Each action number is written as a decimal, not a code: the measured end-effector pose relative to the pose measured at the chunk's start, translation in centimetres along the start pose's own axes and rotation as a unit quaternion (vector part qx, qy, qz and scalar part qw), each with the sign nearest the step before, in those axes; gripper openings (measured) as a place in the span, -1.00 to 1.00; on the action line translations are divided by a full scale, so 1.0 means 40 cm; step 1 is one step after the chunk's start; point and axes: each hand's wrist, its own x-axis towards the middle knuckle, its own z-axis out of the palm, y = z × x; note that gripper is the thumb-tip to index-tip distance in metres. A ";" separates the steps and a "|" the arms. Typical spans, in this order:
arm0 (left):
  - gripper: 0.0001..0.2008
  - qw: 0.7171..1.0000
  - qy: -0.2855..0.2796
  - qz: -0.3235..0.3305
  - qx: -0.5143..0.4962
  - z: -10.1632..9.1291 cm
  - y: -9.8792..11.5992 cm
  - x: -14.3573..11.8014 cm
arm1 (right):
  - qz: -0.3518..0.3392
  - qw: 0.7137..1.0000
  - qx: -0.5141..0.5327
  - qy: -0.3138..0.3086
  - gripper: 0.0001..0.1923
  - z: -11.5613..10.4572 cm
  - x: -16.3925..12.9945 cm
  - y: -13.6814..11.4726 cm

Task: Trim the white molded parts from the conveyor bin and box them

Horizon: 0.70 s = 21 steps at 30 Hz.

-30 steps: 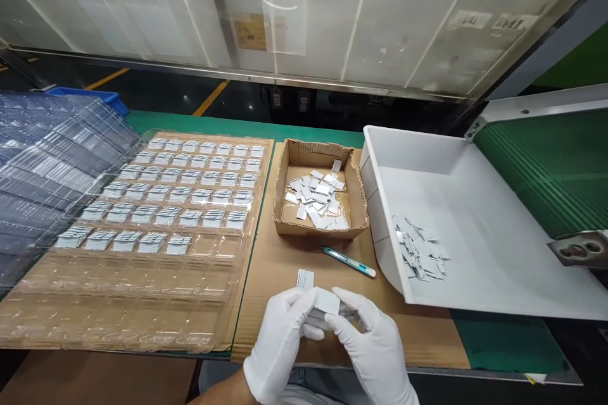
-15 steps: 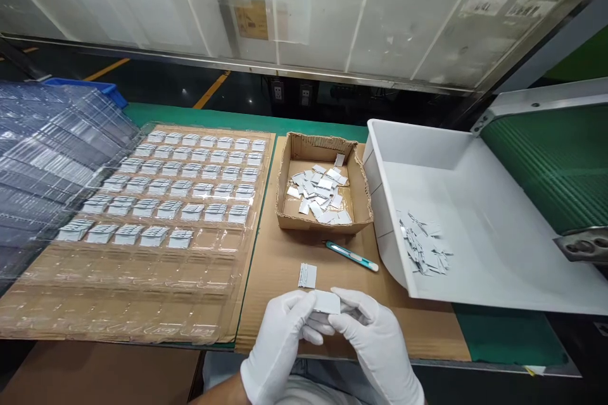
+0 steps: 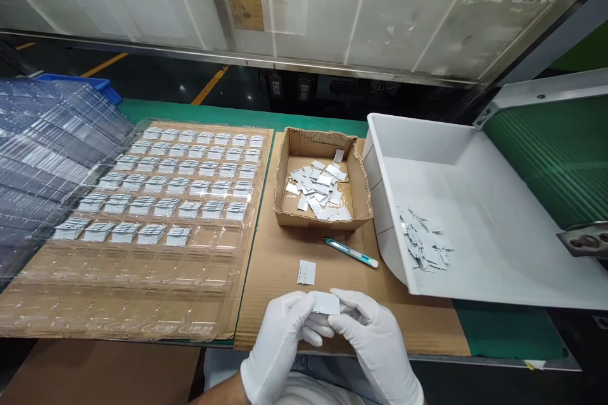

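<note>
Between my gloved hands is a small flat white rectangular piece (image 3: 326,303). My left hand (image 3: 284,332) pinches its left end, and my right hand (image 3: 373,335) grips its right end with thumb and fingers. Just beyond them, a short stack of similar white pieces (image 3: 306,273) lies on the brown cardboard sheet (image 3: 275,253). A teal utility knife (image 3: 351,252) rests to the right of that stack. Farther back stands a cut-down cardboard box (image 3: 323,224) with many loose white pieces (image 3: 321,185) inside.
At left, a clear plastic tray (image 3: 199,304) has white stacks in its far rows. Piled plastic trays (image 3: 52,145) stand beyond it. A white bin (image 3: 479,202) at right holds loose pieces, beside a green conveyor belt (image 3: 551,158). A translucent panel (image 3: 323,12) hangs across the back.
The camera view has shifted slightly. Both hands keep their grip on the white piece, which looks almost the same as before.
</note>
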 end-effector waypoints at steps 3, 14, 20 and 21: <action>-0.56 1.000 -0.003 0.002 -0.004 -0.002 -0.002 0.000 | 0.008 1.000 0.008 -0.002 -0.71 0.001 0.001 0.000; -0.52 1.000 -0.003 -0.006 0.025 0.009 0.019 0.002 | 0.011 1.000 -0.006 -0.009 -0.72 -0.004 0.002 0.003; -0.48 0.985 -0.025 -0.051 0.163 -0.006 0.033 0.021 | -0.133 0.978 -0.156 -0.018 -0.82 0.004 -0.004 0.019; -0.47 0.979 -0.047 -0.052 0.193 -0.008 0.045 0.025 | -0.177 0.966 -0.188 -0.021 -0.80 0.003 -0.008 0.015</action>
